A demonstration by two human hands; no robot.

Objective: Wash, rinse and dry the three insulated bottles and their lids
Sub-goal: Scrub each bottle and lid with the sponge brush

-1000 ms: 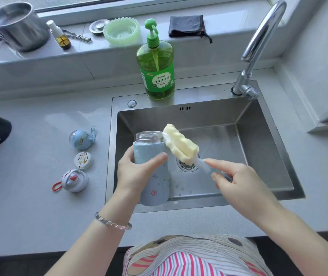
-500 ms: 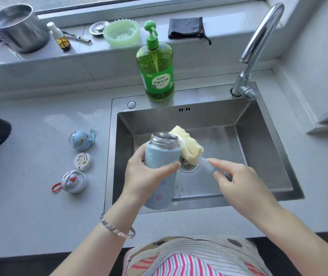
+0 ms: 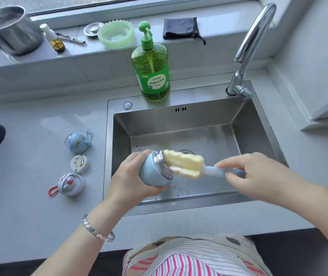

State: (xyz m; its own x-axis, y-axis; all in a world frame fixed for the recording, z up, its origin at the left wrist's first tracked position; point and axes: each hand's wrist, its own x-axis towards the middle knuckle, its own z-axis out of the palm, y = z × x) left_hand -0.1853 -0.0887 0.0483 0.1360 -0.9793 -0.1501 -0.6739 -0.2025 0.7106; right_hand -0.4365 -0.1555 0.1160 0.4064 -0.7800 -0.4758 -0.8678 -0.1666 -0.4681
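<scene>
My left hand [image 3: 131, 176] grips a light blue insulated bottle [image 3: 153, 172] over the sink [image 3: 254, 136], tipped so its steel mouth points right. My right hand [image 3: 258, 174] holds the blue handle of a sponge brush [image 3: 183, 163]; the yellow sponge head lies at the bottle's mouth, its tip just inside. Three lids lie on the counter left of the sink: a blue one with a loop [image 3: 77, 142], a small white stained one [image 3: 80, 163], and a grey one with a red loop [image 3: 70, 185]. The other two bottles are out of view.
A green dish soap pump bottle [image 3: 153, 74] stands behind the sink, the faucet [image 3: 246, 56] at its back right. On the sill sit a steel pot [image 3: 10, 30], a small dropper bottle [image 3: 54, 39], a green dish [image 3: 116, 32] and a dark cloth [image 3: 181, 27].
The bottle has swung from upright to nearly lying on its side, mouth to the right. The brush has turned level and its sponge head now meets the mouth.
</scene>
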